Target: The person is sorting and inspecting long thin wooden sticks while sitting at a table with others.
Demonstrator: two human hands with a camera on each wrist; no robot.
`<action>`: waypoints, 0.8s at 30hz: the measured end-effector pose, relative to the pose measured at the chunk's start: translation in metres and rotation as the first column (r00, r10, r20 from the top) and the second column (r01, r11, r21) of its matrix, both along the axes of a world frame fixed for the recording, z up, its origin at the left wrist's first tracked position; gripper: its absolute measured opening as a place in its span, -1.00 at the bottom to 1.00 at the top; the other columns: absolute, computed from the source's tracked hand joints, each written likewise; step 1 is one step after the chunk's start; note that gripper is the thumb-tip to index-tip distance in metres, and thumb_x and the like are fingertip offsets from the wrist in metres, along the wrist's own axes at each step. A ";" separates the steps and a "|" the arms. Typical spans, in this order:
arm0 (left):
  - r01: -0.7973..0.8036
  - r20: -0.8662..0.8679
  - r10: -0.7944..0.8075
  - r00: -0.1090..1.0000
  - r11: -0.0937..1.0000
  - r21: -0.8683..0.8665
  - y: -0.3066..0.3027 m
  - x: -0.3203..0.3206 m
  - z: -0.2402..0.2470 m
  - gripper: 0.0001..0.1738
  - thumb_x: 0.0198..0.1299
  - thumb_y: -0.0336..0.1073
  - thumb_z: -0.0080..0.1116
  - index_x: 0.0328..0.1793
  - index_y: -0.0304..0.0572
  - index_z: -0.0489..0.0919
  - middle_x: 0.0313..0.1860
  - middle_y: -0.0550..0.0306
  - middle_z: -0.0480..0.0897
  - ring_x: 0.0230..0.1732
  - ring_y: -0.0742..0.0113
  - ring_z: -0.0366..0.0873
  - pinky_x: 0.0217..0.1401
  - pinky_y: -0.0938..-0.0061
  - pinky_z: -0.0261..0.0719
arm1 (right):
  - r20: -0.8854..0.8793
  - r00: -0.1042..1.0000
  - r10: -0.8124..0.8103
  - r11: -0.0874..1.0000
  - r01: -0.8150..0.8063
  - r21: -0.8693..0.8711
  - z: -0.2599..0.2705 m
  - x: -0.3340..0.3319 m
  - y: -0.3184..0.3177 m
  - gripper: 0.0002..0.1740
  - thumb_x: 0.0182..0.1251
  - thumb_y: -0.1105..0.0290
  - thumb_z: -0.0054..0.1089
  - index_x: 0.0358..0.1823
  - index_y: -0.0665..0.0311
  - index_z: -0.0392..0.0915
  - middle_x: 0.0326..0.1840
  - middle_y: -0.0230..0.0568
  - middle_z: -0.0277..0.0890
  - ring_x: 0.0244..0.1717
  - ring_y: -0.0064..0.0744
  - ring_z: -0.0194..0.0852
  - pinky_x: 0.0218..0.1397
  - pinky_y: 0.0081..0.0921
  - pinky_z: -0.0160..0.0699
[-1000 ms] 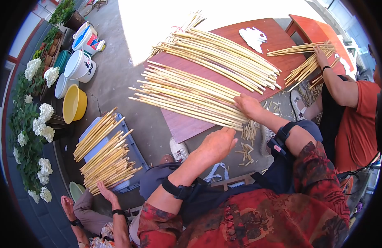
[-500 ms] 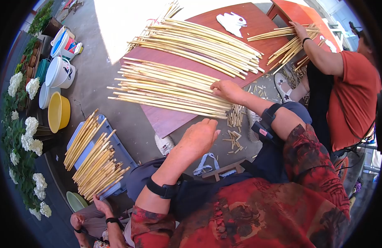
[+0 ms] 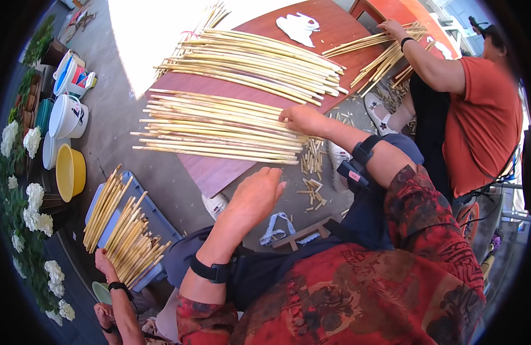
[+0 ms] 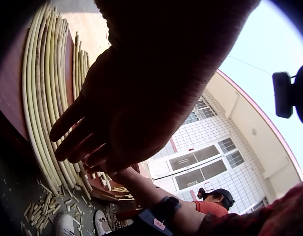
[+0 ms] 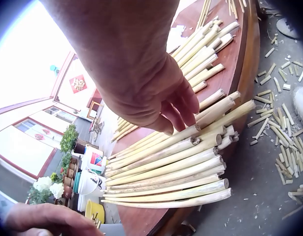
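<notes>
Peeled pale-yellow stalks point(image 3: 219, 129) lie side by side in a loose row across the near part of the reddish-brown table point(image 3: 213, 175). At the right-hand ends of this row is my right hand point(image 3: 303, 119); its curved fingers and thumb pinch a stalk point(image 5: 213, 115) near its cut end. My left hand point(image 3: 257, 192) hangs in front of the table's near edge, apart from the stalks and holding nothing. In the left wrist view its fingers point(image 4: 68, 123) extend loosely, dark against the light.
A second row of stalks point(image 3: 254, 63) lies farther back, near a white glove point(image 3: 298, 27). Cut stalk pieces point(image 3: 313, 158) litter the ground. At right, a person in orange point(image 3: 484, 115) handles thinner stalks. At lower left, another person's hand point(image 3: 106, 263) is beside stalks on a blue tray point(image 3: 162, 221).
The head view has swung, shifting the scene left. My right hand has moved farther back along the stalk ends. My left hand stays empty; the lower-left person's hand has moved up beside the tray.
</notes>
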State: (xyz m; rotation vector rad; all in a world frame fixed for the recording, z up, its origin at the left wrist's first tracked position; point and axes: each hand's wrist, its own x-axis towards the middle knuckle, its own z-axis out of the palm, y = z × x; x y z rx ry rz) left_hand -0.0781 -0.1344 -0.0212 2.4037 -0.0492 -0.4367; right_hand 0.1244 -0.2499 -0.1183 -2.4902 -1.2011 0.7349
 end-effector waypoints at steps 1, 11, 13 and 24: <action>-0.003 0.007 0.003 1.000 1.000 -0.011 0.000 0.000 -0.002 -0.71 0.16 -0.27 -0.07 -0.08 -0.34 0.38 -0.22 -0.18 0.47 -0.17 -0.11 0.43 -0.13 0.20 0.40 | 0.034 0.999 0.009 0.999 -0.007 -0.043 0.005 -0.002 0.000 -0.70 0.02 0.46 -0.04 -0.17 0.18 0.52 -0.23 -0.01 0.51 -0.16 -0.10 0.47 -0.12 -0.31 0.41; -0.035 0.068 0.035 0.997 0.999 -0.003 0.004 0.003 -0.007 -0.71 0.13 -0.27 -0.04 -0.11 -0.35 0.38 -0.26 -0.20 0.48 -0.20 -0.13 0.44 -0.15 0.17 0.41 | 0.266 0.963 -0.052 0.998 0.044 0.036 0.003 0.005 0.014 -0.73 0.13 0.45 -0.16 -0.18 0.28 0.47 -0.22 0.01 0.44 -0.10 -0.07 0.40 -0.09 -0.28 0.39; -0.046 0.073 0.045 0.996 0.999 0.008 0.006 0.002 -0.008 -0.71 0.13 -0.27 -0.03 -0.11 -0.35 0.38 -0.26 -0.20 0.48 -0.20 -0.13 0.44 -0.16 0.17 0.41 | 0.272 0.956 -0.115 0.993 0.108 0.040 0.005 0.010 0.019 -0.77 0.15 0.45 -0.18 -0.22 0.30 0.44 -0.16 0.00 0.37 -0.05 -0.05 0.33 -0.01 -0.27 0.34; -0.120 0.126 0.121 0.985 0.993 -0.021 0.018 -0.002 -0.007 -0.72 0.11 -0.29 -0.01 -0.13 -0.34 0.38 -0.26 -0.20 0.47 -0.23 -0.14 0.44 -0.19 0.17 0.42 | 0.282 0.949 -0.145 0.979 0.179 -0.099 -0.008 0.025 0.028 -0.81 0.12 0.48 -0.14 -0.28 0.32 0.45 -0.19 0.00 0.39 -0.09 -0.08 0.37 -0.07 -0.28 0.39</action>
